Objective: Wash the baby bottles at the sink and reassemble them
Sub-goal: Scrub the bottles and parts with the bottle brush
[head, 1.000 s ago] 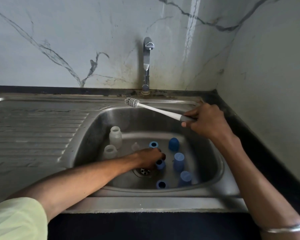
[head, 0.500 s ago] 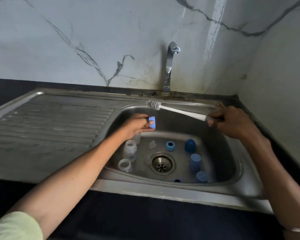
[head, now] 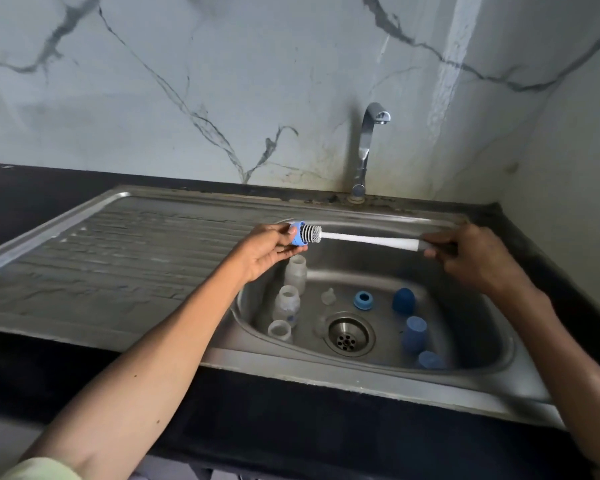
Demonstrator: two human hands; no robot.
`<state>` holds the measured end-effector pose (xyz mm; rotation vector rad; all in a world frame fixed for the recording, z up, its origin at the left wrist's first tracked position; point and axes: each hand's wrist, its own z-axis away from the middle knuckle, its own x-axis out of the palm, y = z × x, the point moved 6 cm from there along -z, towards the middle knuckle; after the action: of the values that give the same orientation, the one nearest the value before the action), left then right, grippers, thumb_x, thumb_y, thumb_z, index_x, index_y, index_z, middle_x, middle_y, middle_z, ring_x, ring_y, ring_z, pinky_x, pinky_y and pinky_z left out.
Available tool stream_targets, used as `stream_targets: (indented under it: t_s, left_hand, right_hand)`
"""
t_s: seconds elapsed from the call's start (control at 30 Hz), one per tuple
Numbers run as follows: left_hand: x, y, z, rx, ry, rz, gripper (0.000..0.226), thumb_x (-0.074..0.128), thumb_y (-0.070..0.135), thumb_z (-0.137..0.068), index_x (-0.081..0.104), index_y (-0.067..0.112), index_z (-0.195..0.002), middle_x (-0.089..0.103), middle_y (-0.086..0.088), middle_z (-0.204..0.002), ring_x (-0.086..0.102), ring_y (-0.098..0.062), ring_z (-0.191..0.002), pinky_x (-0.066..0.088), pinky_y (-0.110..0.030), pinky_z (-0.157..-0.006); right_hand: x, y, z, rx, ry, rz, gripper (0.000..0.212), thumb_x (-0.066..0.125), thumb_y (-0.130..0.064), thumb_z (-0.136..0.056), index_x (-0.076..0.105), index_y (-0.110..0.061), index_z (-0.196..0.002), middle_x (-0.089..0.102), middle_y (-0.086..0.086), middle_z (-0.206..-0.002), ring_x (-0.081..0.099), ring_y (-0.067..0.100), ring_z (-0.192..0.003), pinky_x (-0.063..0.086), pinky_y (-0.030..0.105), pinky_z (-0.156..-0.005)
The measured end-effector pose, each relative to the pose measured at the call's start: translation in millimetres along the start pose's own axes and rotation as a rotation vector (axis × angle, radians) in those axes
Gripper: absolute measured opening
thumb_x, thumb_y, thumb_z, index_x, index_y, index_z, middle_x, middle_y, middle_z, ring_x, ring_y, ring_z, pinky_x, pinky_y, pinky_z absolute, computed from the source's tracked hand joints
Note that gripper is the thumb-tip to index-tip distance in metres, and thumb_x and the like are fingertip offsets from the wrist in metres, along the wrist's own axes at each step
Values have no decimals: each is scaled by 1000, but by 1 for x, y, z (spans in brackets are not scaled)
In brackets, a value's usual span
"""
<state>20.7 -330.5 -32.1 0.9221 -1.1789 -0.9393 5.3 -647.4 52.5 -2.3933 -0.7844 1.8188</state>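
Observation:
My left hand [head: 269,247] pinches a blue bottle collar ring [head: 298,233] above the sink's left rim. My right hand [head: 471,258] grips the grey handle of a white bottle brush [head: 361,238]; its bristled head sits inside the ring. In the steel sink basin [head: 465,341], three clear bottles [head: 287,301] stand at the left, a clear nipple [head: 329,295] lies near the drain, another blue ring [head: 363,300] sits at the middle back, and three blue caps [head: 414,332] stand at the right.
The tap [head: 366,150] rises behind the basin with no water running. A ribbed steel drainboard [head: 111,258] stretches to the left. The drain [head: 347,336] is at the basin's centre. A marble wall stands behind and a plain wall at the right.
My left hand lifted a blue ring out of the basin and raised it to the brush. The brush head now sits inside the ring. The view shifted left and back.

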Motion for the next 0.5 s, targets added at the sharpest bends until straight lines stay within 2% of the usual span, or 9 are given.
stream_targets:
  t_s: [0.07, 0.17, 0.23, 0.37, 0.43, 0.5]
  left_hand:
    - [1, -2, -5, 24, -10, -67, 28, 51, -4, -99, 57, -7, -126, 68, -17, -99, 68, -27, -88, 60, -29, -80]
    - [2, -1, -11, 97, -22, -187, 35, 52, -8, -97, 55, -7, -132, 67, -17, -104, 68, -23, -88, 60, -26, -81]
    - [3, -1, -14, 134, -30, -233, 37, 52, -9, -97, 55, -5, -134, 64, -18, -112, 67, -22, -89, 60, -24, -81]
    - [2, 1, -18, 183, -15, -261, 34, 52, -8, -98, 57, -6, -131, 64, -17, -115, 67, -18, -89, 60, -23, -78]
    - [-2, 2, -20, 202, 26, -252, 34, 52, -8, -97, 56, -10, -131, 64, -16, -112, 66, -16, -86, 60, -21, -74]
    - [-5, 3, -19, 210, 40, -225, 34, 52, -8, -98, 54, -12, -132, 64, -17, -111, 66, -16, -86, 60, -21, -75]
  right_hand:
    - [1, 0, 2, 45, 34, 9, 30, 65, -20, -93, 68, -21, -122, 69, 10, -117, 63, 27, -105, 38, 24, -80]
    - [18, 5, 1, 104, -67, -29, 21, 59, -18, -95, 68, -21, -115, 68, 10, -110, 59, 20, -92, 42, 28, -80]
    - [27, 7, -1, 95, -120, -42, 20, 57, -15, -96, 69, -24, -108, 68, 7, -109, 57, 15, -91, 42, 29, -83]
    - [32, 4, -5, 76, -169, -15, 32, 56, -9, -95, 65, -16, -125, 66, 9, -117, 56, 18, -97, 42, 30, -90]
    - [33, 7, -7, 65, -198, -5, 34, 57, -8, -94, 64, -17, -126, 66, 11, -117, 56, 19, -96, 44, 34, -93]
    - [28, 9, -8, 33, -180, -17, 32, 59, -7, -93, 66, -18, -122, 67, 12, -114, 57, 21, -92, 45, 35, -90]
